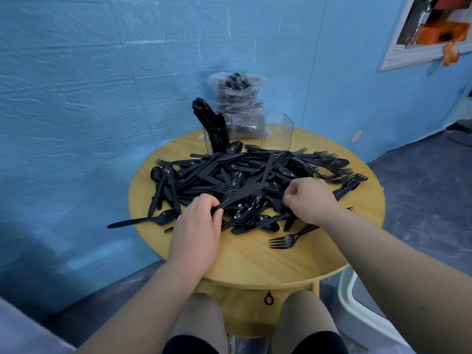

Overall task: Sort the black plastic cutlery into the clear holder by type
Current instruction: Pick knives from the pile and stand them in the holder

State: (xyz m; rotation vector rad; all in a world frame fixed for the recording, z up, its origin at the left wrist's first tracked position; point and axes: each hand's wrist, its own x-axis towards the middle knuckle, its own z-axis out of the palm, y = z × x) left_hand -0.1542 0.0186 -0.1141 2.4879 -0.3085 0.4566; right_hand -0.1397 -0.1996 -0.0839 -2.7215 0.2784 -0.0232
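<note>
A big heap of black plastic cutlery (pixel 255 172) covers the middle of a round wooden table (pixel 255 256). My left hand (pixel 196 226) pinches the handle end of a black knife (pixel 245 194) that lies slanted across the near side of the heap. My right hand (pixel 310 198) is curled, with its fingers down in the pile; what it grips is hidden. Behind the heap stands a clear holder: its left compartment (pixel 215 139) is stuffed with upright black knives, and its right compartment (pixel 278 131) looks empty.
A clear plastic bag (pixel 238 106) of more black cutlery stands at the back against the blue wall. A lone fork (pixel 288 238) and a lone spoon (pixel 150 219) lie on the near side of the table. A white chair (pixel 357 302) stands to the right.
</note>
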